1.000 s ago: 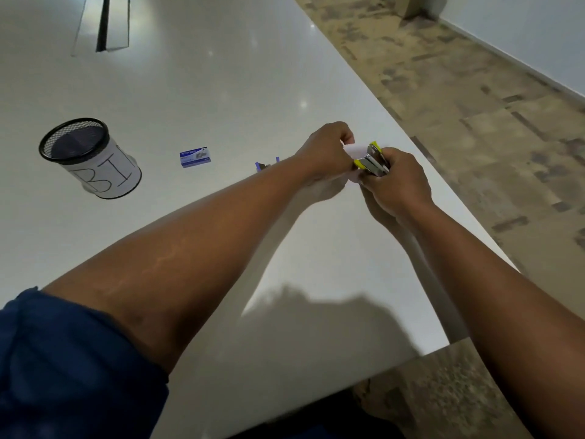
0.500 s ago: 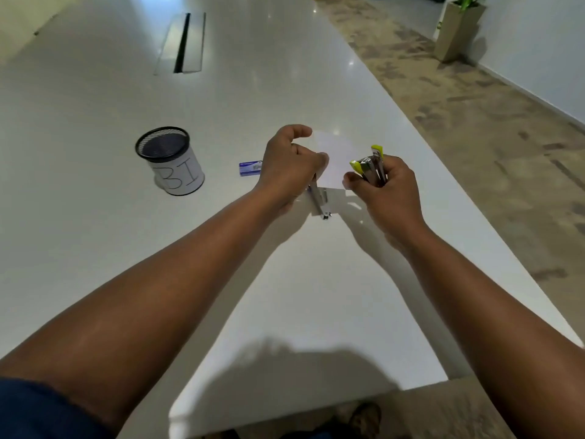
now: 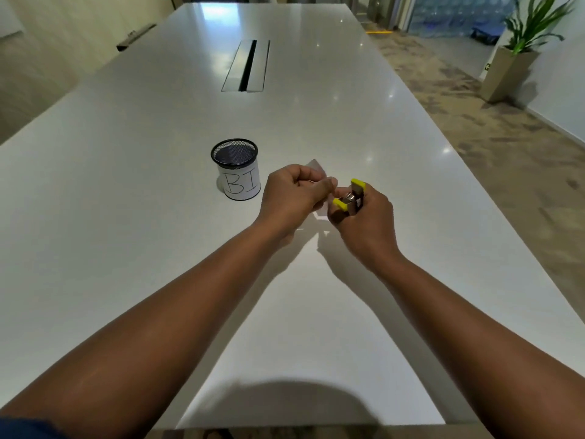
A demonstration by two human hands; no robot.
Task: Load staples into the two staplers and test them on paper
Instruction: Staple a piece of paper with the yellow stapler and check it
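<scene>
My right hand (image 3: 364,226) is shut on a small metal stapler (image 3: 349,198) with yellow tips, its two arms spread apart and pointing up and to the left. My left hand (image 3: 292,198) pinches a white sheet of paper (image 3: 316,168), of which one corner shows above the fingers and an edge below them. The paper's lower edge lies just left of the stapler's mouth. Both hands hover a little above the white table (image 3: 316,327). A second stapler and the staple box are out of sight.
A black mesh pen cup (image 3: 235,172) with a white label marked "BI" stands just left of my left hand. A cable slot (image 3: 247,66) runs along the table's middle further back. The table's right edge borders patterned floor, with a potted plant (image 3: 509,68) beyond.
The view has tilted up and shows more of the table. The blue staple box and the metal piece under my left hand are no longer seen. My hands have drawn closer together.
</scene>
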